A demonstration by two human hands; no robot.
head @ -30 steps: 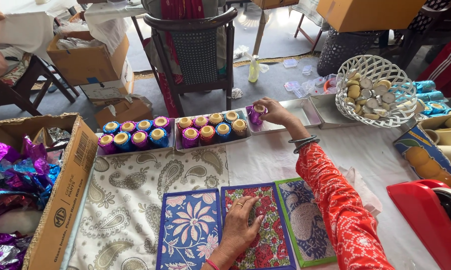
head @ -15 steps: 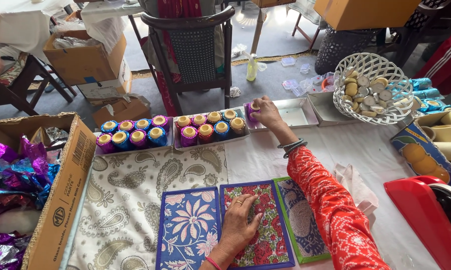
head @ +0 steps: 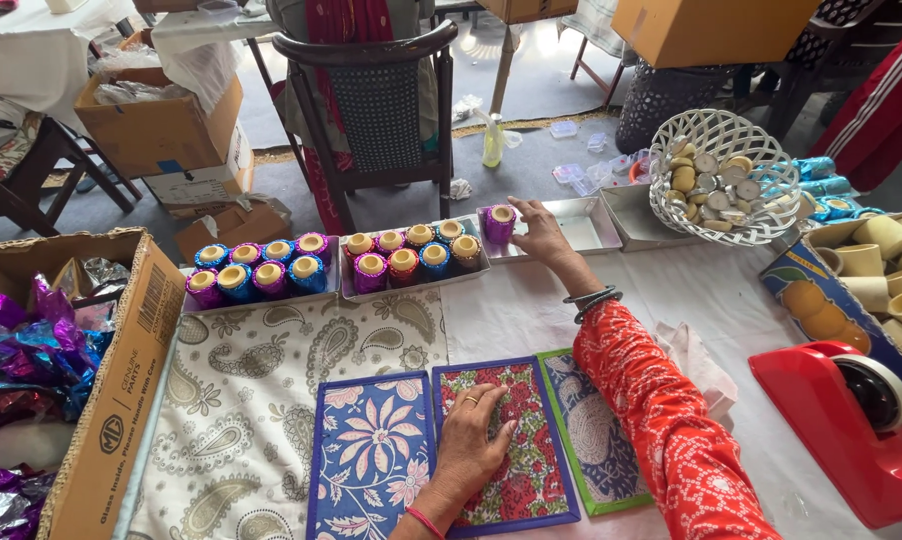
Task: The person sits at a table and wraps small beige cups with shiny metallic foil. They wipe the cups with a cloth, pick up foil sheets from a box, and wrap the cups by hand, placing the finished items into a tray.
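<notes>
My right hand [head: 543,232], in a red patterned sleeve with bangles, reaches to the far edge of the table and touches a purple foil-wrapped candle cup [head: 499,224] standing in a shallow metal tray [head: 589,228]. My left hand [head: 471,445] lies flat, fingers apart, on a red floral cloth mat [head: 531,470]. A blue floral mat [head: 366,455] lies to its left and a green-edged mat [head: 583,435] to its right. Two more trays [head: 411,262] [head: 261,275] hold several wrapped cups in bright colours.
An open cardboard box [head: 101,400] with shiny foil sheets stands at the left. A white wicker basket [head: 726,175] of candles, a carton of bare cups [head: 876,270] and a red tape dispenser [head: 851,420] are at the right. A dark chair [head: 376,100] stands beyond the table.
My right hand carried the purple cup a little leftward and set it down upright in the empty metal tray. My left hand stayed on the red mat.
</notes>
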